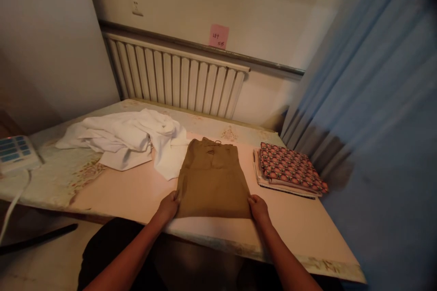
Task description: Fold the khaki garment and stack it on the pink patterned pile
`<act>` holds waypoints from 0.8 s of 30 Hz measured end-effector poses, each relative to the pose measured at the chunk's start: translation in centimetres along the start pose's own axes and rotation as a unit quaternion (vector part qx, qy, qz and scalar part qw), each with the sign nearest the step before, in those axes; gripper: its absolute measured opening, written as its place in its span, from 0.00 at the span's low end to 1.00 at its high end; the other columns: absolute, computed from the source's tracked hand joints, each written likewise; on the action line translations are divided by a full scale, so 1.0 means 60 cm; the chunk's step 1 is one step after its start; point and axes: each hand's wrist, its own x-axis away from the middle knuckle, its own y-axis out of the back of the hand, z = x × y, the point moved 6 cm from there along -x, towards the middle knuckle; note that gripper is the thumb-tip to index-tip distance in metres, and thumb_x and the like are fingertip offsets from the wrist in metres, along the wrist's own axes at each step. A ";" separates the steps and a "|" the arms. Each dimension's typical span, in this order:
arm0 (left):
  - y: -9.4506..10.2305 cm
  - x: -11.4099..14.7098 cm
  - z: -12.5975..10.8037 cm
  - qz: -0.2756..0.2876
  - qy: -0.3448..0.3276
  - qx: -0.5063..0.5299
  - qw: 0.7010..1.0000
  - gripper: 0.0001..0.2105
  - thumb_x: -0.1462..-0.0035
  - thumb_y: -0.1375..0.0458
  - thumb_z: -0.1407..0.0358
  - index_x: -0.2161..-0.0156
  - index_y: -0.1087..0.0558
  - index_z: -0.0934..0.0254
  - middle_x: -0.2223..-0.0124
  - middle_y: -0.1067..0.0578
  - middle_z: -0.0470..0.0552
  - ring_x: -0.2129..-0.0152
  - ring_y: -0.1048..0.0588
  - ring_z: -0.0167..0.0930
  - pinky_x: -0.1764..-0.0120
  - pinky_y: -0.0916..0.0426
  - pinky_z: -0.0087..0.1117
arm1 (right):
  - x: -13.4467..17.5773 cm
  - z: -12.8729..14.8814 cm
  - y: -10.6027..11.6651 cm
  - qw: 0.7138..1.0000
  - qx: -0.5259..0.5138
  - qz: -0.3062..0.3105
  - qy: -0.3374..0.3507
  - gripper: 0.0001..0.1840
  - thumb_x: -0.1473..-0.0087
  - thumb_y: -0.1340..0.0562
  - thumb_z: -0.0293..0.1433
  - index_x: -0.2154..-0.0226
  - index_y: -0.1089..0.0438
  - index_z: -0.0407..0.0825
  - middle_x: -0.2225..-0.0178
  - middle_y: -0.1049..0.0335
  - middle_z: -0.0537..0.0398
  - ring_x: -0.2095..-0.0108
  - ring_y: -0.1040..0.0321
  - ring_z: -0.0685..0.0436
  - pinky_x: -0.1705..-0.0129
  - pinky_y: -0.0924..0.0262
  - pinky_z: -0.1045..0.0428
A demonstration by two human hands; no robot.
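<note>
Forearms extended; brown garment between fingers, pinched at near side edges.

This is a plain heated indoor room with household furnishings; whether a home or a small workroom cannot be told. A white ribbed metal radiator stands against the cream wall, below a white plastic socket and a handwritten pink paper note. A long blue pleated fabric curtain hangs at the right. A flower-patterned pale tabletop bears a flat brown cloth garment and folded red-patterned fabric.
</note>
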 end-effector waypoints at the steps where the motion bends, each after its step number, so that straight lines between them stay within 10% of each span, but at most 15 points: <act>1: -0.001 0.004 0.001 0.000 -0.006 -0.013 1.000 0.08 0.50 0.47 0.68 0.63 0.29 0.62 0.61 0.21 0.50 0.59 0.25 0.37 0.58 0.34 0.32 | 0.004 0.000 0.002 1.000 0.011 -0.005 0.002 0.10 0.54 0.46 0.36 0.78 0.31 0.51 0.74 0.26 0.55 0.69 0.30 0.43 0.65 0.41 0.52; 9: 0.009 0.043 0.022 -0.027 -0.019 -0.111 0.993 0.12 0.45 0.49 0.66 0.55 0.30 0.63 0.59 0.22 0.54 0.58 0.25 0.40 0.55 0.34 0.38 | 0.046 -0.021 0.015 0.998 0.060 -0.012 0.016 0.11 0.51 0.46 0.36 0.74 0.29 0.52 0.72 0.24 0.52 0.68 0.28 0.40 0.64 0.37 0.49; 13: 0.008 0.072 -0.043 -0.168 -0.199 -0.211 0.942 0.20 0.41 0.50 0.64 0.45 0.36 0.66 0.49 0.27 0.61 0.50 0.30 0.44 0.48 0.37 0.47 | 0.067 0.004 0.033 0.985 0.098 -0.110 0.093 0.21 0.44 0.49 0.38 0.54 0.29 0.47 0.56 0.26 0.40 0.54 0.30 0.34 0.51 0.37 0.41; 16: -0.048 0.081 -0.096 -0.192 -0.307 -0.250 0.898 0.22 0.42 0.50 0.68 0.42 0.38 0.64 0.42 0.32 0.62 0.43 0.36 0.44 0.45 0.40 0.50 | 0.083 0.071 0.011 0.950 0.129 -0.160 0.237 0.23 0.40 0.51 0.35 0.46 0.34 0.45 0.45 0.33 0.38 0.44 0.37 0.35 0.42 0.43 0.38; 24: -0.195 0.047 -0.128 -0.068 -0.284 -0.365 0.884 0.24 0.39 0.54 0.69 0.39 0.36 0.66 0.35 0.38 0.62 0.36 0.44 0.45 0.40 0.48 0.54 | 0.081 0.191 -0.134 0.893 0.211 0.039 0.397 0.25 0.38 0.49 0.29 0.39 0.40 0.48 0.35 0.47 0.45 0.34 0.53 0.39 0.35 0.53 0.38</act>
